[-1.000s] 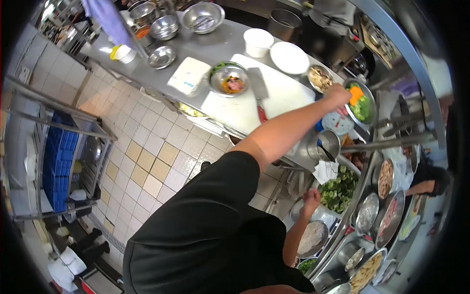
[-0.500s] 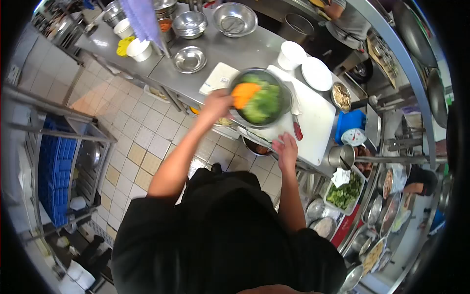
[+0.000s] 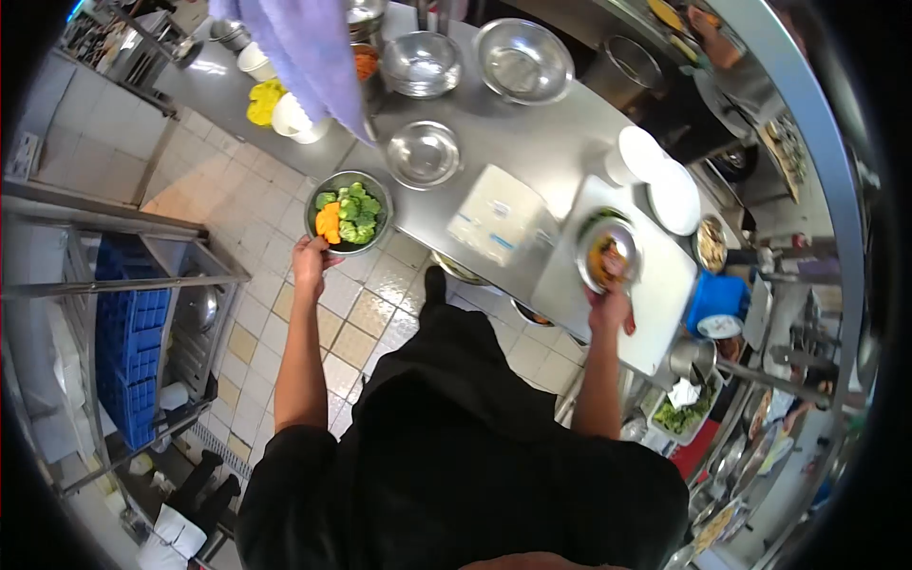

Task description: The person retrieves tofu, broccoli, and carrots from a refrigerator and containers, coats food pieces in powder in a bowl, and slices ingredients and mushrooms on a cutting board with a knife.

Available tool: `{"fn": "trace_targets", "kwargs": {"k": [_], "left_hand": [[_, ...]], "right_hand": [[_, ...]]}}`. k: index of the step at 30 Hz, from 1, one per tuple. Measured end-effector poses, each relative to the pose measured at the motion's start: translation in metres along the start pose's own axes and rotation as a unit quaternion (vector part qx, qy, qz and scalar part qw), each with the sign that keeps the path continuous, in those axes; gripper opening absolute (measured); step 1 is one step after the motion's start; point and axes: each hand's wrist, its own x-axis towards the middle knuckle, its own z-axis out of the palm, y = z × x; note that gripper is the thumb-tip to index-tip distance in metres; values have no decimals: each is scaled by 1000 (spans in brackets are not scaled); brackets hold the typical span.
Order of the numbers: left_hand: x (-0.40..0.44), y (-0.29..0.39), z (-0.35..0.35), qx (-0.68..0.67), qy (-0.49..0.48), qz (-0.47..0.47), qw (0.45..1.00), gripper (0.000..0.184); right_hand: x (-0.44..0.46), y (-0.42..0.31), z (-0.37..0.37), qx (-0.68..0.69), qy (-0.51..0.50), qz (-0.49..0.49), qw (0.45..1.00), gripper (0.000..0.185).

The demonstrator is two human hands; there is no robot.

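My left hand point(image 3: 310, 261) grips the near rim of a metal bowl point(image 3: 382, 201) of broccoli point(image 3: 359, 211) and orange pieces point(image 3: 327, 224), held beside the counter edge over the floor. My right hand point(image 3: 610, 304) is closed on the near rim of a small metal bowl point(image 3: 631, 243) with orange, dark and pinkish food in it, above the white cutting board point(image 3: 659, 328). Green food shows just behind that bowl. Near my right fingers lies a red handle point(image 3: 629, 323). Between the two bowls, a white wrapped packet point(image 3: 501, 215) lies on the counter.
Empty metal bowls point(image 3: 423, 155) stand on the steel counter point(image 3: 475, 142). A purple cloth point(image 3: 309, 52) hangs at the upper left. White plates point(image 3: 674, 197), a blue-based scale point(image 3: 719, 326) and a tray of greens point(image 3: 679, 414) are at the right. Another person's arm point(image 3: 714, 40) shows beyond the counter.
The vegetable bowl has moved left, from over the cutting board to beyond the counter edge. My right hand, apart from any bowl half a second ago, now holds the small bowl.
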Motion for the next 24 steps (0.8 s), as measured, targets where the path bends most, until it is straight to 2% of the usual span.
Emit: {"fn": "trace_targets", "kwargs": {"k": [2,5,8,9,12,14,15,16,18,20,22,23,24], "left_hand": [[18,14,4,-10,12,-6,1000,10],[57,20,4,-24,-9,-8,1000,9],[88,22,8,-47,-24,-19,998,9],[97,23,8,-49,-27,-17,998,9],[120,24,1,-49,-35,-16,998,8],[126,31,-2,-49,-59,-26,997,10],[127,38,-4,-53,-78,-36,995,11],[131,44,-9,-57,-99,-45,992,11],[143,45,-20,-64,-142,-77,985,12],[145,55,-25,-73,-181,-104,975,12],[161,51,-36,-53,-204,-102,972,13],[168,51,-42,-42,-216,-103,970,14],[175,51,-46,-31,-228,-104,967,16]], "right_hand": [[26,-6,-31,26,-7,-50,998,34],[78,-32,-89,77,79,-35,993,29],[82,-54,-92,56,145,-40,987,25],[58,-68,-67,27,191,-62,979,24],[87,-58,-114,97,152,-60,982,29],[80,-63,-106,152,155,-2,976,43],[22,-74,-33,109,272,22,956,57],[18,-67,-39,94,255,30,962,64],[45,-29,-77,79,257,-47,962,47],[61,19,-93,56,5,-16,998,41],[-39,52,84,-54,106,-53,991,23],[-61,75,123,-112,-48,-23,992,19],[-100,88,192,-137,-41,40,989,18]]}}
